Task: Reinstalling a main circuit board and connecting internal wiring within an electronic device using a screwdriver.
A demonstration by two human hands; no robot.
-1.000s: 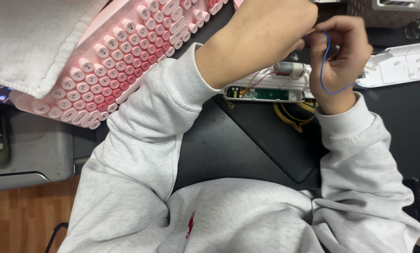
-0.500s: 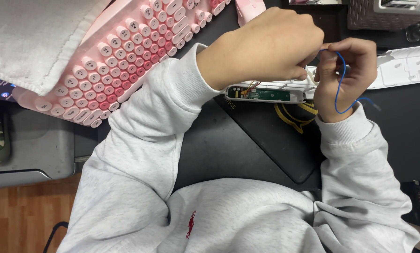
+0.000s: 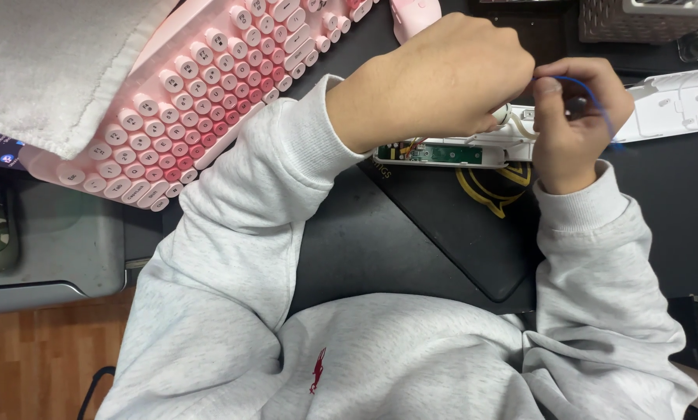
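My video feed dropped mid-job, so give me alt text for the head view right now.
Both hands meet over an opened white device showing a green circuit board: the right hand pinches a thin blue wire, the left hand is closed beside it. A pink keyboard with round keys lies tilted to the left, on a black desk mat.

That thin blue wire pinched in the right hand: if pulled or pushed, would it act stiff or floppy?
Probably floppy: the blue wire arcs in a loose loop over the right hand. It looks very thin, so likely light and easy to kink. A hard tug might strain the opened white device with the green circuit board, if it is attached there; the joint is hidden.
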